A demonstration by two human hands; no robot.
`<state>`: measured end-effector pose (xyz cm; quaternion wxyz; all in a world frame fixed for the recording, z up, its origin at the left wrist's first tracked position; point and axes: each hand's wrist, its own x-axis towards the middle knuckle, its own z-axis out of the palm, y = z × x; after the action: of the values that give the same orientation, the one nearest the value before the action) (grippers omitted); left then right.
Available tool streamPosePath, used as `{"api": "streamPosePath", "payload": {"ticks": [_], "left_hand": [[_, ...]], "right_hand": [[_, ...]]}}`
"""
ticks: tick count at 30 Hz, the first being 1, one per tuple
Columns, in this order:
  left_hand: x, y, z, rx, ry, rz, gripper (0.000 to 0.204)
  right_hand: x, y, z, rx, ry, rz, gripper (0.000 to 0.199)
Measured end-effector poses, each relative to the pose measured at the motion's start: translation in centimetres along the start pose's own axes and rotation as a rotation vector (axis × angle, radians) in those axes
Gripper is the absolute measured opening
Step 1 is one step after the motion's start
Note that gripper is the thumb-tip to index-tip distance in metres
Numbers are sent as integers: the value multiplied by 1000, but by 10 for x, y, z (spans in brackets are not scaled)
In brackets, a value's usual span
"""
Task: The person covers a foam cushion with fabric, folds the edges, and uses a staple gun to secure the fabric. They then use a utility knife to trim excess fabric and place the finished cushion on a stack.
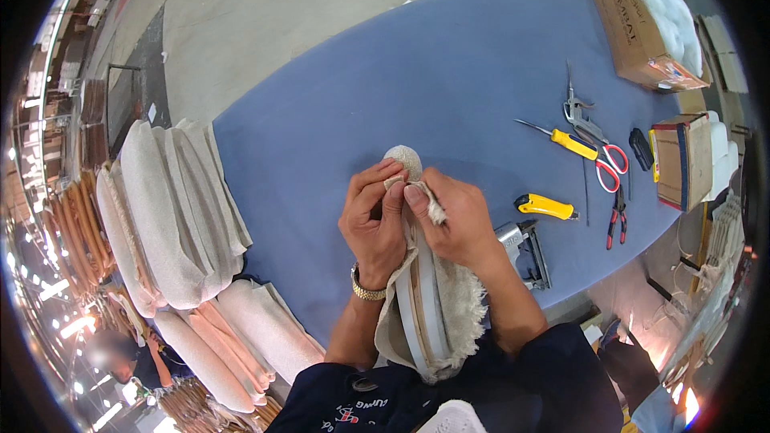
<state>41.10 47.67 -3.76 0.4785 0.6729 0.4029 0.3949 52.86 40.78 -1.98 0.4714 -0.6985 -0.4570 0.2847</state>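
Note:
A long narrow padded piece (417, 305) with a wooden strip along its underside lies between my forearms, one end against my body. Beige woven fabric (465, 325) with a frayed edge wraps loosely about it. At its far, rounded end, my left hand (375, 220) pinches the fabric, fingers curled over the tip. Close against it, my right hand (457, 212) grips a bunched fold of the same cloth, its thumb pressing near the left thumb. Right of my right forearm lies a staple gun (529, 252), partly hidden by that arm.
On the blue table (321, 88) to the right lie a yellow utility knife (545, 207), a screwdriver (573, 143), scissors (613, 164), pliers (618, 220) and an air blow gun (581, 119). Cardboard boxes (630, 28) stand beyond. Stacked fabric-covered pieces (172, 208) are left; another person (144, 361) is lower left.

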Motion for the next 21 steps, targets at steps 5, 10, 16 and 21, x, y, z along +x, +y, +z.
{"api": "streamPosePath", "payload": {"ticks": [5,10,16,21], "left_hand": [[-16,-17,6,-273,65,-54,13],[-23,-22,-2,-356,63,-39,15],[-25,-17,-23,-332,82,-45,17],[-26,-19,-34,-286,72,-23,18]], "right_hand": [[-12,-4,-1,-215,-62,-116,21],[-22,-12,-4,-258,-160,-118,31],[-40,19,-3,342,-196,-25,18],[-23,28,22,709,183,213,51]]}}
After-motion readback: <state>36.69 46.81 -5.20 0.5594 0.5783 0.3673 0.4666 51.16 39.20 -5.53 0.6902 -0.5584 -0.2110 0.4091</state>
